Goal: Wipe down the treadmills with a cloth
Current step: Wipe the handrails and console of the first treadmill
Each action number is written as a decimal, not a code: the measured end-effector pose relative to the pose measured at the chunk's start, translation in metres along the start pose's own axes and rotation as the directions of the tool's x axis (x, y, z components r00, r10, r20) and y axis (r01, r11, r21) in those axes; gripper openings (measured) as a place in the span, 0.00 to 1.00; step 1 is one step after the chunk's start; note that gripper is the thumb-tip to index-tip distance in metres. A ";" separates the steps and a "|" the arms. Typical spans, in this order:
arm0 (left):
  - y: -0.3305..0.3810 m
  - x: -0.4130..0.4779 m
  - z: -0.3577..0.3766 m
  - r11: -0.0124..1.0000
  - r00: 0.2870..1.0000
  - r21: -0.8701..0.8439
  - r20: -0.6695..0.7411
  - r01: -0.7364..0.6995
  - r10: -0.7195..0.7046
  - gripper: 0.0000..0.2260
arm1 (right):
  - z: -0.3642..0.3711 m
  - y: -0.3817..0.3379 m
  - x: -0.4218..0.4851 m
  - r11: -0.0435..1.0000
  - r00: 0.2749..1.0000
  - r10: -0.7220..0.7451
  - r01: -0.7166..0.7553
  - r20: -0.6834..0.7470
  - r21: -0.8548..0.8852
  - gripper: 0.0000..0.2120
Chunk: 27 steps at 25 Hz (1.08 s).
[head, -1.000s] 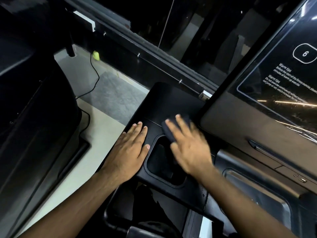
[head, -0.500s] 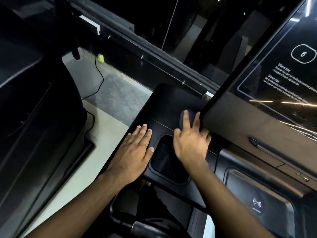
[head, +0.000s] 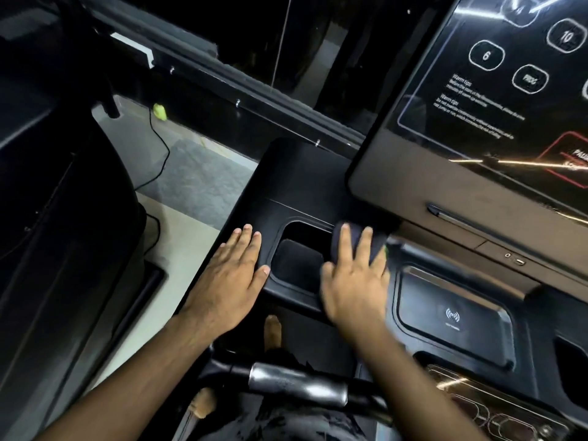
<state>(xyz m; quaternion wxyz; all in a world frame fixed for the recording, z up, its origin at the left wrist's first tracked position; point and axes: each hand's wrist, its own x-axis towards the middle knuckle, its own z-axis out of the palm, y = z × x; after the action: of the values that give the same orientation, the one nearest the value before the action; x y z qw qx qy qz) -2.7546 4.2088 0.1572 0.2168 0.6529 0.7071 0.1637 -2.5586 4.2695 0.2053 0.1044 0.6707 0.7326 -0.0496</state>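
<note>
Left hand (head: 234,275) lies flat, palm down, on the black treadmill console (head: 296,183), fingers straight and close together, thumb out toward the cup recess (head: 297,259). Its grip is released, nothing held, just resting on the plastic. Left forearm runs in from the lower left, wrist straight.

Right hand (head: 353,284) is palm down on the dark cloth (head: 358,237), fingers spread and mostly straight, pressing the cloth onto the console surface rather than clenching it (so the grip is released, flat press only). The hand is a bit blurred. Right forearm comes in from the lower right, crossing above the metal handlebar (head: 299,381).

The cloth sits bunched under the right fingertips, just right of the cup recess and right below the lower left corner of the tilted display panel (head: 477,138). A small green bit shows at the cloth's right edge (cannot tell what it is).

Just right of the right hand is a shallow tray with a wireless symbol (head: 451,316). The display panel shows white outlined buttons and small text, mostly blurred.

Left of the console the pale floor (head: 159,224) is visible with a thin black cable (head: 162,148) and a small yellow-green object (head: 160,111) near the cable's top. Another dark machine (head: 63,218) fills the far left.
</note>
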 end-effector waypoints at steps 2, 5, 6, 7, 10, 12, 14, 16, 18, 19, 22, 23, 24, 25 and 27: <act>0.002 -0.006 -0.001 1.000 1.000 0.013 -0.014 0.005 -0.005 0.34 | 0.004 -0.007 -0.025 0.993 0.993 -0.117 0.118 0.026 -0.015 0.33; 0.005 -0.011 -0.001 0.999 0.999 0.013 -0.028 0.047 -0.047 0.28 | -0.007 0.010 0.001 0.993 0.999 -0.018 0.021 -0.027 0.113 0.32; 0.006 -0.014 -0.002 0.998 0.997 -0.005 -0.032 0.067 -0.067 0.27 | -0.008 0.012 0.003 0.990 0.998 0.061 -0.057 -0.024 0.128 0.33; 0.007 -0.016 -0.002 0.996 0.996 -0.018 -0.037 0.084 -0.084 0.27 | -0.004 0.010 -0.005 0.992 0.998 0.064 -0.061 -0.029 0.110 0.34; 0.011 -0.021 -0.001 0.994 0.993 -0.035 -0.040 0.107 -0.108 0.27 | 0.012 0.008 -0.030 0.987 0.988 -0.157 0.157 -0.005 0.040 0.35; 0.013 -0.024 0.000 0.992 0.992 -0.032 -0.044 0.120 -0.121 0.27 | -0.001 0.022 -0.013 0.990 0.999 -0.050 0.049 0.005 0.135 0.35; 0.014 -0.030 -0.001 0.991 0.989 -0.022 -0.056 0.133 -0.134 0.26 | -0.003 0.021 -0.020 0.993 1.000 0.019 -0.020 0.010 0.120 0.36; 0.014 -0.035 -0.001 0.990 0.988 -0.024 -0.068 0.139 -0.141 0.26 | 0.007 0.002 -0.047 0.975 0.977 -0.215 0.214 0.001 0.065 0.36; 0.015 -0.042 -0.002 0.988 0.985 -0.046 -0.076 0.149 -0.153 0.25 | 0.014 -0.006 -0.058 0.892 0.892 -0.451 0.451 -0.016 0.035 0.35; 0.015 -0.046 -0.003 0.985 0.983 -0.058 -0.080 0.163 -0.167 0.25 | 0.013 -0.002 -0.053 0.857 0.858 -0.514 0.514 -0.021 0.027 0.35; 0.013 -0.061 -0.008 0.975 0.977 -0.102 -0.055 0.199 -0.205 0.25 | 0.016 0.013 -0.048 0.843 0.842 -0.539 0.538 -0.030 -0.025 0.37; 0.011 -0.064 -0.008 0.973 0.977 -0.116 -0.060 0.199 -0.207 0.25 | 0.019 0.005 -0.052 0.830 0.830 -0.556 0.553 -0.040 -0.065 0.38; 0.009 -0.067 -0.008 0.973 0.977 -0.125 -0.062 0.194 -0.203 0.24 | 0.023 -0.011 -0.053 0.802 0.802 -0.596 0.591 -0.040 -0.092 0.39; 0.006 -0.068 -0.008 0.974 0.979 -0.131 -0.062 0.183 -0.192 0.25 | 0.026 -0.029 -0.050 0.759 0.761 -0.648 0.643 -0.034 -0.104 0.40; 0.001 -0.071 -0.010 0.971 0.980 -0.152 -0.041 0.187 -0.195 0.25 | 0.025 -0.044 -0.042 0.688 0.693 -0.721 0.712 -0.019 -0.137 0.43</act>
<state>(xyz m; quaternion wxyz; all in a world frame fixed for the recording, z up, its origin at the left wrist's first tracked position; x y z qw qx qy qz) -2.7548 4.1386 0.1731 0.2594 0.5592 0.7584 0.2119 -2.5972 4.2195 0.1868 0.0902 0.3255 0.9410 -0.0187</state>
